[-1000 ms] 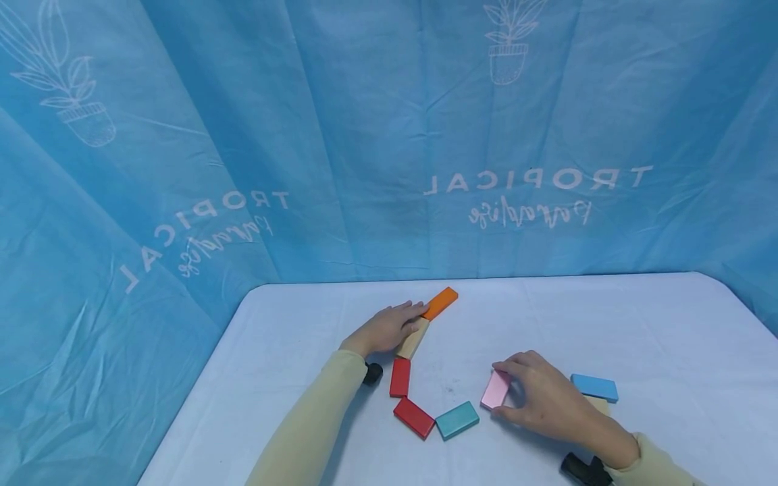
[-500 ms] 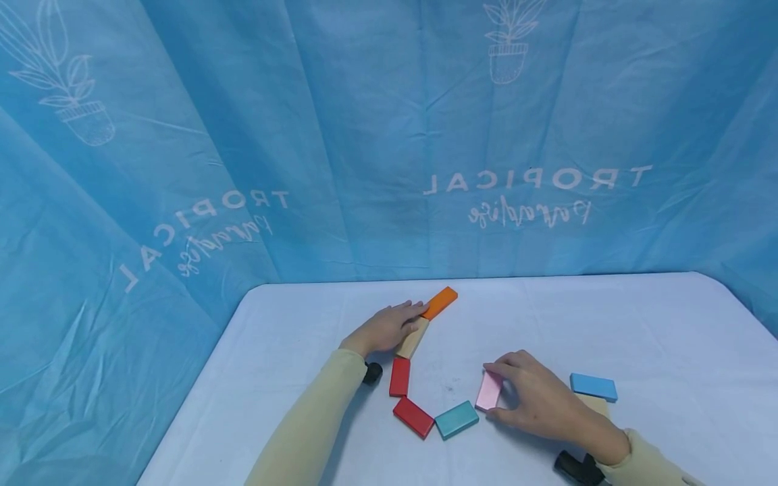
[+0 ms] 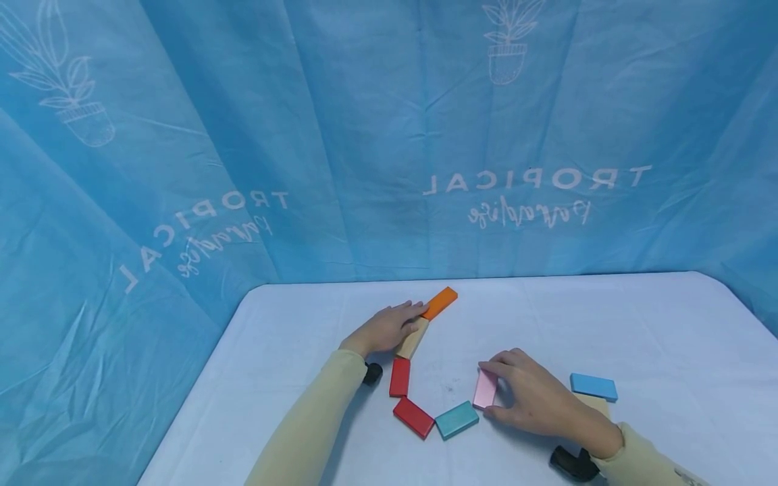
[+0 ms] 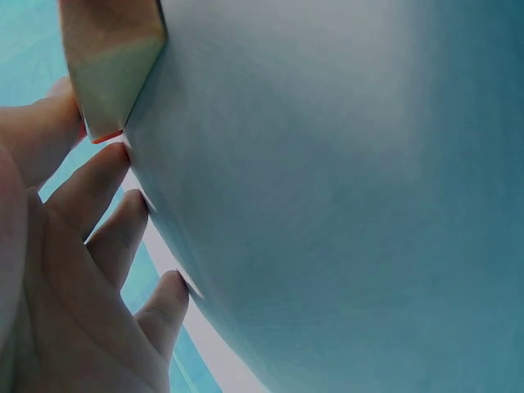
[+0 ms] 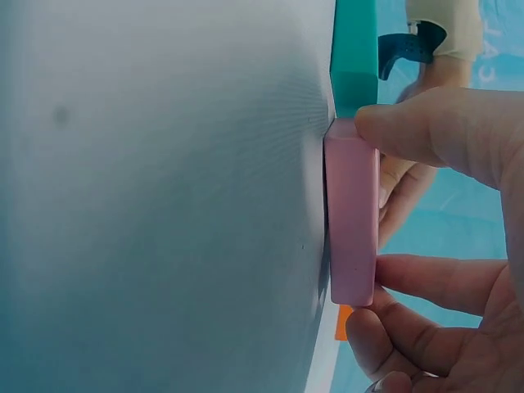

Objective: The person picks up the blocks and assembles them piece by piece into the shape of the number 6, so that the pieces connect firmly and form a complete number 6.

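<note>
The head view shows us a curve of blocks, which we judge partly built: orange block at the far end, then plain block, upper red, lower red and teal block, each touching or close to its neighbour. At the near end, our right hand holds the pink block, its grip pinched between thumb and fingers; we cannot tell whether pink and teal touch. Our left hand lies over the plain block, fingers fairly straight toward the orange one, so that grip is loose. Blue block and a second plain one, partly hidden by the right hand, lie together apart from the curve; we count both as unplaced and the pink one as nearly in. The tabletop is covered in white, with rounded far corners and a faint dark mark inside the curve. Around it hangs a blue curtain, creased, printed with potted plants and mirrored lettering.
</note>
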